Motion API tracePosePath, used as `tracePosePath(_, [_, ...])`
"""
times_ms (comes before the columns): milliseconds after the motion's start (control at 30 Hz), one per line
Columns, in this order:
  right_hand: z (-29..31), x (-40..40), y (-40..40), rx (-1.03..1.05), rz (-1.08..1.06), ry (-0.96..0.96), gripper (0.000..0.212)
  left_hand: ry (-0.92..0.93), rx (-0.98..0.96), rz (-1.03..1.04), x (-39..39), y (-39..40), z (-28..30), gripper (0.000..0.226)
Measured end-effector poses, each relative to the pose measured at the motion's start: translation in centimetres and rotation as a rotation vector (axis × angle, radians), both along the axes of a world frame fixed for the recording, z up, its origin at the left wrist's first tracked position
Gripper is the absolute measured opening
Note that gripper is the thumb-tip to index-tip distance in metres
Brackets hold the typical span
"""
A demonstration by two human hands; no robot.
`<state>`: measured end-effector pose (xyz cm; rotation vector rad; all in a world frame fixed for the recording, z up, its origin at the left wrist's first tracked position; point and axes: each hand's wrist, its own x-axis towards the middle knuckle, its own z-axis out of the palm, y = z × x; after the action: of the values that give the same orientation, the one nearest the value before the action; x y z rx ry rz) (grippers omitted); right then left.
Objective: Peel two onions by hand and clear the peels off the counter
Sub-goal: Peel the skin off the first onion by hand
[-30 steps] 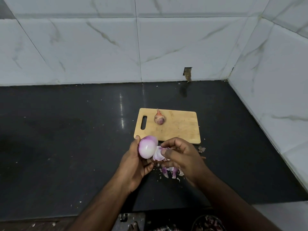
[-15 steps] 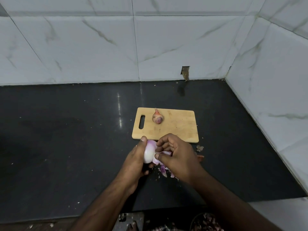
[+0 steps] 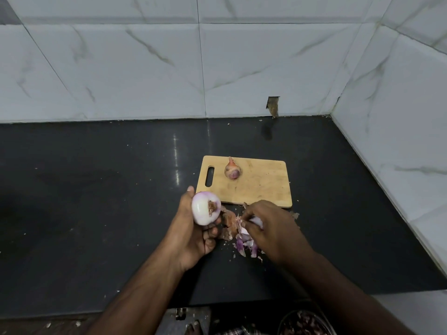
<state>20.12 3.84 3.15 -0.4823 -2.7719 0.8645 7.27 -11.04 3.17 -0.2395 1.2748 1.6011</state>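
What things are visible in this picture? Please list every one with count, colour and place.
peeled onion: one, white and purple, held above the counter
unpeeled onion: one, brownish purple, on the cutting board
cutting board: one, light wood, on the counter behind the hands
peels: one pile, purple and brown, on the counter in front of the board
counter: one, black
wall tiles: white marble pattern, behind and to the right
bowl: one, dark, bottom edge, holds scraps
left hand: grips the peeled onion
right hand: pinches a peel at the pile
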Motion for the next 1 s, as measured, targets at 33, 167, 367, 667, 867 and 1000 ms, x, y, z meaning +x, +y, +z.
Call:
tracePosePath(33, [0.0,-0.1,0.3,0.007,0.001,-0.063,0.012,-0.011,0.004,-0.006,0.1,0.0,0.0,0.077])
tracePosePath(167, [1.0,-0.4,-0.2,-0.111,-0.006,-0.020,0.044,-0.031,0.016,-0.009,0.7,0.3,-0.3,0.084])
tracePosePath(367, [0.3,-2.6,-3.6,-0.387,-0.108,0.325,0.036,-0.039,0.046,0.030,2.7,1.3,0.0,0.076])
tracePosePath(667, [-1.4,-3.2,-3.7,-0.379,-0.330,0.422,0.024,0.037,0.064,0.152,4.2,1.9,-0.8,0.068])
tracePosePath(867, [-1.1,-1.4,-0.8,-0.346,-0.263,0.176,0.020,0.065,0.042,0.102,3.5,1.3,-1.0,0.082])
tracePosePath(1000, [-0.3,-0.4,0.1,-0.169,-0.159,0.150,0.016,0.084,0.024,0.094,3.3,1.4,-1.2,0.084])
